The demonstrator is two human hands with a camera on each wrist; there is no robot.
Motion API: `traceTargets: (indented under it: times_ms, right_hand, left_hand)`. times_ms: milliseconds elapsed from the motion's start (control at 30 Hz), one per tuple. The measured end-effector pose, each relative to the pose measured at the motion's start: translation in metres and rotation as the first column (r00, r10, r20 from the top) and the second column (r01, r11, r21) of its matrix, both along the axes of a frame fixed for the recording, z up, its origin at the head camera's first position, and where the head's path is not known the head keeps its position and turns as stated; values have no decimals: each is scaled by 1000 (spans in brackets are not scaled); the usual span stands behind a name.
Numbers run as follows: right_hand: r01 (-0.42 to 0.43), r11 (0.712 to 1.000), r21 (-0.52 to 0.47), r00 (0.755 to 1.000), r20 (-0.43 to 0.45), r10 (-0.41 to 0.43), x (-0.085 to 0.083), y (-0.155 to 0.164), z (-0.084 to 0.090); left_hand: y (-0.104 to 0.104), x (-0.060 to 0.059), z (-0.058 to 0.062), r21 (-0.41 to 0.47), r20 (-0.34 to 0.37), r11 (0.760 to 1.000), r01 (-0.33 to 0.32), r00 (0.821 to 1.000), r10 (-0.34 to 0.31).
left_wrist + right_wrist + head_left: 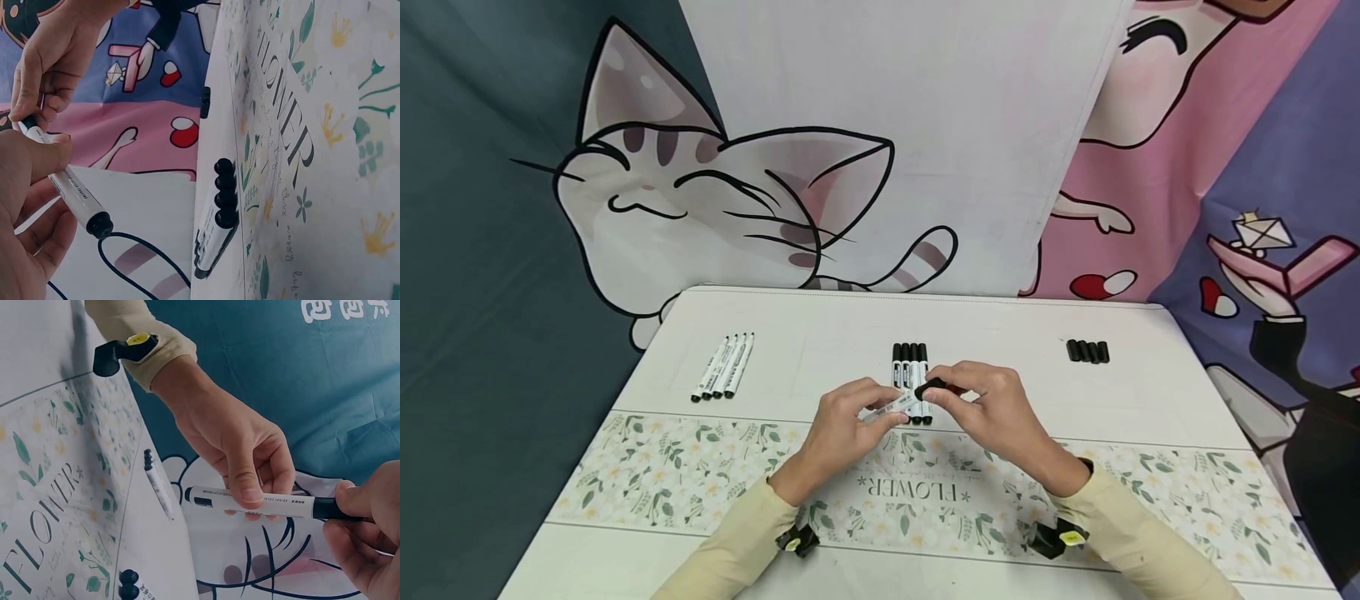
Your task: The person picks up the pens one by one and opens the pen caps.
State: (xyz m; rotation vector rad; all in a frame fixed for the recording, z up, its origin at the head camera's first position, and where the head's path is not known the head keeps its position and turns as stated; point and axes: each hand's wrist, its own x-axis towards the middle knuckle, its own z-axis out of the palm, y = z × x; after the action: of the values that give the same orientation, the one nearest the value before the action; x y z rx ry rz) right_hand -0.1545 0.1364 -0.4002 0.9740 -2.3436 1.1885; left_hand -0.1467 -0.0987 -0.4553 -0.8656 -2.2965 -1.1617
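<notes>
Both hands meet above the middle of the table on one white marker [281,505]. My left hand [842,425] pinches its printed barrel between thumb and fingers. With thumb and fingertips, my right hand [1000,408] grips the black cap [324,508] at the other end. In the right wrist view the cap sits against the barrel, with no gap showing. Just behind and below the hands, a row of several capped markers [909,354] lies side by side, partly hidden by the held marker and fingers.
Several uncapped markers [724,367] lie in a slanted row at the left of the table. On the right side, several loose black caps [1087,351] stand together in a row. A flower-printed strip [700,467] crosses the white table; cartoon-printed cloth [985,167] hangs behind it.
</notes>
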Motion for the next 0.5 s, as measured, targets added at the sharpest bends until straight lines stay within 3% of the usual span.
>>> traceTargets:
  times_ms: [300,500]
  right_hand:
    - [-12,1000,-16,1000,26,12,0,2,3]
    - [11,1000,-13,998,64,-10,-2,4,2]
  left_hand:
    - [-2,0,-1,16,11,1000,25,1000,-25]
    - [-3,-1,3,-37,32,999,14,999,-13]
